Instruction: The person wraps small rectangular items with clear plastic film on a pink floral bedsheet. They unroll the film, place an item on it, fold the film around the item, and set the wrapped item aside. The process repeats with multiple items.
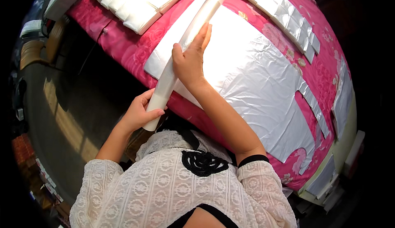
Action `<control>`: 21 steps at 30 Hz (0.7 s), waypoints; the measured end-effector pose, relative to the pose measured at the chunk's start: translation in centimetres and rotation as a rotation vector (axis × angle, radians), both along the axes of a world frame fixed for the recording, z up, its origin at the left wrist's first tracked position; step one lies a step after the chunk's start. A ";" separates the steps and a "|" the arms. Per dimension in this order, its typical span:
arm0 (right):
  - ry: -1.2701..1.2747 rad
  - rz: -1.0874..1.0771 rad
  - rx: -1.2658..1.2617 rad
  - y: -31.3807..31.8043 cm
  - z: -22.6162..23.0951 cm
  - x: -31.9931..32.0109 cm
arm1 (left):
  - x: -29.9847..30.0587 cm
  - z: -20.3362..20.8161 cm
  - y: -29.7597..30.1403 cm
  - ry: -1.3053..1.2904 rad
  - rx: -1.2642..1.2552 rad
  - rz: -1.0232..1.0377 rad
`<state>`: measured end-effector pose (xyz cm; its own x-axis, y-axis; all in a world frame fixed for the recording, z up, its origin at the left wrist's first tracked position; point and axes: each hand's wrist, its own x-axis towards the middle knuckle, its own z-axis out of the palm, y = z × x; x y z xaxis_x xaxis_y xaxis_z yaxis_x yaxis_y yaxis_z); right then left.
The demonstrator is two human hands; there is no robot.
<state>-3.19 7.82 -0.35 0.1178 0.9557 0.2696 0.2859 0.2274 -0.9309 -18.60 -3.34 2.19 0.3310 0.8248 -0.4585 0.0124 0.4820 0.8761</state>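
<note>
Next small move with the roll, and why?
Probably slide the long, shiny white plastic roll slightly away from the body: its near end, held by the left hand, juts past the edge of the pink floral cloth, while the right hand rests against its middle, above the flat silvery-white plastic sheet.

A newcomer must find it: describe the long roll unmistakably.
Find the pink floral tablecloth. Slanting over its near edge and a silvery-white plastic sheet is the whitish roll, the person's left hand at its lower end, right hand midway along. The sheet lies flat; the roll is a long tube.
</note>
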 end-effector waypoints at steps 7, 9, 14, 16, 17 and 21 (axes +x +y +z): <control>0.903 0.163 -0.268 -3.2 8.3 8.1 | 5.7 2.8 1.1 -0.545 -0.330 -0.273; 0.826 0.092 -0.223 -3.5 8.1 9.5 | 7.4 2.5 1.1 -0.316 -0.181 -0.297; 1.235 0.279 -0.206 -6.5 7.7 12.1 | 10.5 3.0 0.8 -0.870 -0.586 -0.508; 1.273 0.259 -0.184 -7.8 7.9 12.9 | 11.4 1.5 0.3 -1.063 -0.695 -0.588; 1.232 0.221 -0.210 -8.5 7.8 13.7 | 12.4 2.2 0.5 -0.870 -0.582 -0.580; 1.013 0.055 -0.377 -11.3 5.2 14.8 | 14.7 2.5 0.2 -0.328 -0.173 -0.374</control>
